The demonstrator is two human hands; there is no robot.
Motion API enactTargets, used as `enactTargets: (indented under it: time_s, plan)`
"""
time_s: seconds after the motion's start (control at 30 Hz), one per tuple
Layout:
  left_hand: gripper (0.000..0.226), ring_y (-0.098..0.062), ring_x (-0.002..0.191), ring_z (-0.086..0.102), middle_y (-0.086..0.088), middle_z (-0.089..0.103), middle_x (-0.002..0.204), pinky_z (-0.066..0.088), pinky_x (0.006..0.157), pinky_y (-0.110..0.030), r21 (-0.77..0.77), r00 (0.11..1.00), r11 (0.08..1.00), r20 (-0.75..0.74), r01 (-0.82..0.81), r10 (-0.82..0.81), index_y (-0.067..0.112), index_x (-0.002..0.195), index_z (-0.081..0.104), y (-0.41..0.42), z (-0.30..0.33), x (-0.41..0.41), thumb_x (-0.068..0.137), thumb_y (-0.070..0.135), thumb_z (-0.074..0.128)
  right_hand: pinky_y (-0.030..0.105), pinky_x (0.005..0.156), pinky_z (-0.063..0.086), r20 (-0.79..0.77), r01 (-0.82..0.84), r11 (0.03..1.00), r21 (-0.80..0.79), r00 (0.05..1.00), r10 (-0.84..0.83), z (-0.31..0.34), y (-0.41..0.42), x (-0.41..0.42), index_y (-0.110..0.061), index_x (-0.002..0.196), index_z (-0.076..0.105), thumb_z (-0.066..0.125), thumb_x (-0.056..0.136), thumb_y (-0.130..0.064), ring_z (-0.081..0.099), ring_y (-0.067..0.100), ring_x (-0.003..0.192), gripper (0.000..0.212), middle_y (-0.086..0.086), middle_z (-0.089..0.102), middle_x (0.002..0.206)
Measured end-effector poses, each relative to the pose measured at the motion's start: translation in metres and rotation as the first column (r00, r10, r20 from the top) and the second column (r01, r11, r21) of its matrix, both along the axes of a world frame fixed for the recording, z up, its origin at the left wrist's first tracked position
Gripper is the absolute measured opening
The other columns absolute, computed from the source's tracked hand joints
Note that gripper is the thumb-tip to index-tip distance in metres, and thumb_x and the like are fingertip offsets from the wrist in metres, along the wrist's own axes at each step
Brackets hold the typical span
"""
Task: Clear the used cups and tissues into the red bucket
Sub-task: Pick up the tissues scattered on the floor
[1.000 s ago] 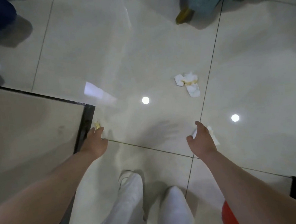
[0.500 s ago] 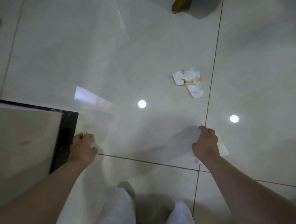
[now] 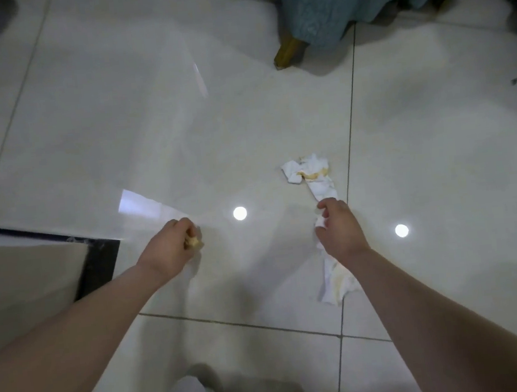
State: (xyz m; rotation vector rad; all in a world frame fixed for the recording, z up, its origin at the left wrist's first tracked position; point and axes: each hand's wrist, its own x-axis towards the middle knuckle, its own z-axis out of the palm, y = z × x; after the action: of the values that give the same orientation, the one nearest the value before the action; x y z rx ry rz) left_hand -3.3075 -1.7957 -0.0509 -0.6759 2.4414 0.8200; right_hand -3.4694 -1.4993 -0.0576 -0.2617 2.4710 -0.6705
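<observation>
We've got our left hand fisted round a yellowish scrap and our right hand pinching a hanging tissue, so the stained tissue just past it is probably next.

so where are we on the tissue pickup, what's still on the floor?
Nothing visibly binned; the red bucket is out of view. In hand: left hand closed on a small yellowish crumpled wad, right hand holding a long white stained tissue. Left: the crumpled white, yellow-stained tissue on the glossy tile floor. No cups visible.
</observation>
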Motion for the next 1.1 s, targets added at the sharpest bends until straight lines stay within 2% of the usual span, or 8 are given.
enactTargets:
  time_s: [0.13,0.27,0.43,0.63,0.73,0.83,0.97,1.1]
  plan:
    - [0.017,-0.026,0.083,0.057,-0.005,0.055,0.098,0.048,0.073,-0.035,0.046,0.995,0.998,-0.098,0.041,-0.037,0.015,0.102,0.053,0.002,0.006,-0.036,0.087,0.011,0.059,0.04,0.088,0.05,-0.094,-0.107,0.991,-0.08,0.991,0.099,-0.004,-0.032,-0.03,-0.013,0.129,0.05,0.06,0.083,-0.005,0.059,0.031,0.101,0.047,0.009,0.043,0.13]
    - [0.019,-0.016,0.073,0.056,0.003,0.058,0.088,0.04,0.062,-0.023,0.109,0.982,0.994,-0.189,0.022,-0.001,0.015,0.104,0.054,0.002,0.007,-0.055,0.088,0.005,0.055,0.035,0.089,0.047,-0.162,-0.087,0.986,-0.144,0.985,0.063,-0.017,-0.046,-0.044,-0.007,0.129,0.049,0.061,0.084,-0.003,0.057,0.033,0.107,0.047,0.012,0.04,0.136]
    - [0.026,-0.021,0.078,0.064,-0.001,0.064,0.095,0.055,0.07,-0.036,0.157,0.988,0.987,-0.157,0.027,-0.002,0.022,0.112,0.05,0.0,0.002,-0.055,0.091,0.008,0.053,0.035,0.104,0.042,-0.062,-0.066,0.996,0.059,0.996,0.07,-0.033,-0.047,-0.054,-0.017,0.151,0.025,0.066,0.083,0.0,0.042,0.032,0.133,0.08,0.01,0.016,0.158]
    - [0.027,-0.018,0.078,0.064,-0.001,0.067,0.094,0.056,0.071,-0.039,0.136,0.989,0.988,-0.134,0.074,-0.056,0.025,0.116,0.049,0.001,-0.001,-0.056,0.093,0.013,0.053,0.03,0.08,0.043,-0.114,-0.185,0.96,0.209,0.971,0.212,-0.028,-0.045,-0.063,-0.01,0.126,0.051,0.061,0.083,0.002,0.059,0.034,0.1,0.045,0.013,0.037,0.135]
    - [0.025,-0.015,0.075,0.063,0.003,0.066,0.087,0.053,0.064,-0.032,0.127,0.982,0.984,-0.152,0.128,-0.108,0.025,0.114,0.049,0.002,0.004,-0.062,0.093,0.013,0.053,0.032,0.08,0.047,-0.079,-0.18,0.952,0.249,0.975,0.206,-0.027,-0.035,-0.05,-0.009,0.116,0.055,0.058,0.087,-0.001,0.06,0.034,0.098,0.031,0.013,0.044,0.128]
    - [0.021,-0.017,0.076,0.062,0.005,0.064,0.087,0.052,0.066,-0.031,0.095,0.964,0.972,-0.18,0.213,-0.194,0.023,0.11,0.051,0.007,0.011,-0.072,0.091,0.014,0.055,0.03,0.087,0.046,-0.054,-0.211,0.947,0.24,0.972,0.23,-0.024,-0.019,-0.037,-0.006,0.11,0.061,0.065,0.081,-0.003,0.062,0.031,0.103,0.029,0.012,0.05,0.127]
    - [0.019,-0.02,0.086,0.058,0.002,0.061,0.096,0.049,0.075,-0.033,0.054,0.93,0.944,-0.197,0.325,-0.309,0.019,0.109,0.055,0.028,0.019,-0.09,0.09,0.02,0.058,0.031,0.083,0.043,-0.102,-0.029,0.992,0.121,0.994,0.042,-0.011,0.003,-0.036,-0.005,0.099,0.067,0.058,0.086,-0.002,0.06,0.03,0.099,0.016,0.014,0.059,0.109]
    - [0.021,-0.016,0.094,0.056,0.005,0.054,0.101,0.048,0.082,-0.03,0.092,0.89,0.902,-0.23,0.422,-0.393,0.024,0.109,0.057,0.066,0.029,-0.112,0.088,0.024,0.061,0.029,0.084,0.045,-0.136,0.118,0.993,0.025,0.984,-0.114,0.005,0.035,-0.045,-0.007,0.093,0.069,0.064,0.082,-0.002,0.061,0.026,0.093,0.013,0.012,0.063,0.102]
